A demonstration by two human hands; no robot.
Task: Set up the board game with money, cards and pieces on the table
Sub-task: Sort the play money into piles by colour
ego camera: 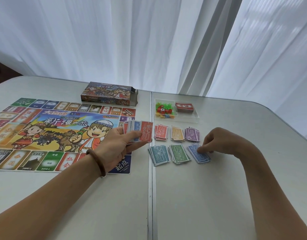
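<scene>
Board [62, 129] laid; six piles [179, 153] forming. Left hand [118, 142] is gripping unsorted notes [142, 133], right hand [216, 141] pinching blue note [201, 155] onto its pile; cards [184, 107], pieces [164, 111] in tray [194, 116].

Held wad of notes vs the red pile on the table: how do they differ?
The held wad is fanned in the left hand; the red pile lies on the table, untouched: the right hand pinches the blue pile. The held wad mixes red and blue notes; the red pile shows only red. Both have a red note on top.
</scene>
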